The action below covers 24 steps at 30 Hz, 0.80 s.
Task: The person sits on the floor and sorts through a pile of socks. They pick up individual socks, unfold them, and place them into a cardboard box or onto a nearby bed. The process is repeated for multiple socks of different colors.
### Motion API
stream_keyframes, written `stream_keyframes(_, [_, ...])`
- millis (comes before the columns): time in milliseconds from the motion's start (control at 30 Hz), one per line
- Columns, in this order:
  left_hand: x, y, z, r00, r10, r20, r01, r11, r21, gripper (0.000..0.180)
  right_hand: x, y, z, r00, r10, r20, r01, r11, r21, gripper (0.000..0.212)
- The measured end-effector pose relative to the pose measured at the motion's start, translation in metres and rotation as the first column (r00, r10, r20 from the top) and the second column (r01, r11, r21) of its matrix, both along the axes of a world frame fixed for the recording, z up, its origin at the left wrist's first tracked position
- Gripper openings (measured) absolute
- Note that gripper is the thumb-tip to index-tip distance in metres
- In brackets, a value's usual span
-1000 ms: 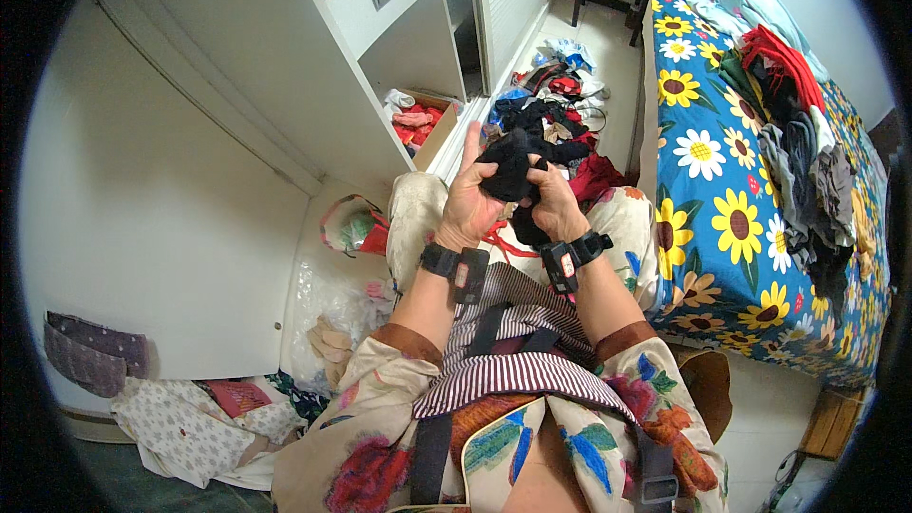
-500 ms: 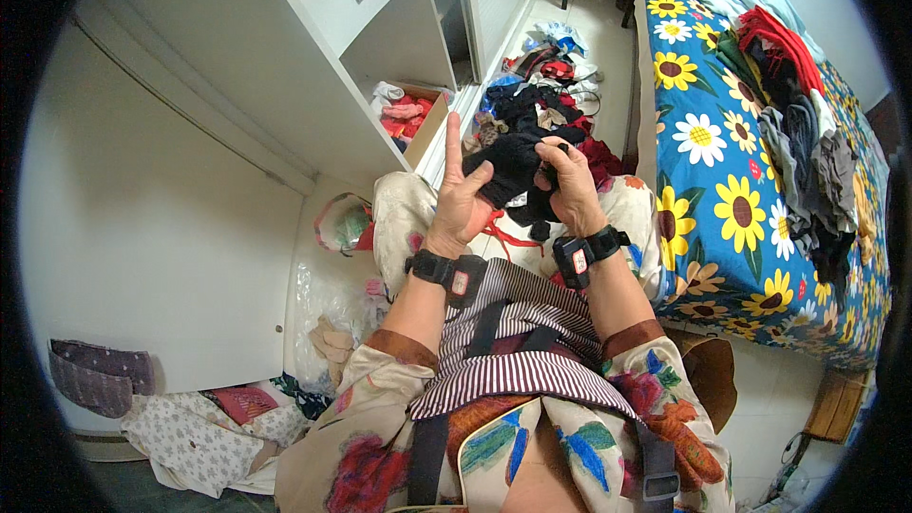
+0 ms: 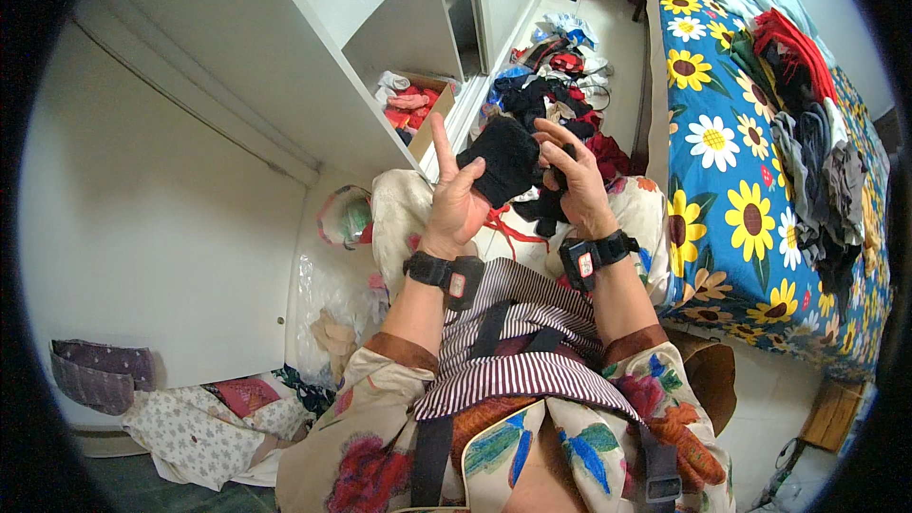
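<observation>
A small piece of black knit cloth [image 3: 503,160], flat and folded, is held up over the floor between my knees. My left hand [image 3: 458,204] grips its near-left edge with the thumb on top, the index finger pointing straight out. On the other side, my right hand [image 3: 581,185] has its fingers curled and partly spread around a dark bit of cloth; whether that bit belongs to the same piece cannot be made out. Beneath and beyond the hands lies a pile of dark clothes [image 3: 537,100] on the floor. Red straps [image 3: 513,231] show just below the black cloth.
To the right is a bed [image 3: 698,185] with a sunflower cover, bearing a heap of clothes [image 3: 807,147]. A white cabinet [image 3: 380,14] stands at the left, a box of red clothes [image 3: 432,119] inside. A plastic bag [image 3: 318,285] lies by my left leg.
My right hand has loosened its pinch and shifted slightly right, its fingers opening from the black cloth's edge. The cloth now lies flatter and more squared against my left hand.
</observation>
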State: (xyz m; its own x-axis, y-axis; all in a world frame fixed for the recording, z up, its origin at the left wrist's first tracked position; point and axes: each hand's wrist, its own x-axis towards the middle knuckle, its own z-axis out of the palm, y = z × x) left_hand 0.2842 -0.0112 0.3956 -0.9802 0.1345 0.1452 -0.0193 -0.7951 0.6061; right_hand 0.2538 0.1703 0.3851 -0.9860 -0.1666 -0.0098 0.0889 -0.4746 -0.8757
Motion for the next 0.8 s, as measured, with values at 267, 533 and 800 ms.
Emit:
stream_keyframes(267, [-0.006, 0.006, -0.010, 0.934, 0.214, -0.287, -0.337, 0.795, -0.504, 0.078, -0.014, -0.004, -0.007, 0.982, -0.142, 0.126, 0.145, 0.989, -0.019, 0.009])
stream_keyframes(533, [-0.014, -0.040, -0.021, 0.917, 0.399, 0.002, -0.366, 0.843, -0.393, 0.036, -0.022, 0.013, -0.017, 0.973, -0.158, 0.168, 0.210, 0.911, -0.354, 0.008])
stream_keyframes(800, [-0.007, -0.033, -0.004, 0.949, 0.253, -0.187, -0.305, 0.882, -0.358, 0.064, -0.030, 0.019, -0.002, 0.983, -0.119, 0.140, 0.167, 0.898, -0.408, 0.009])
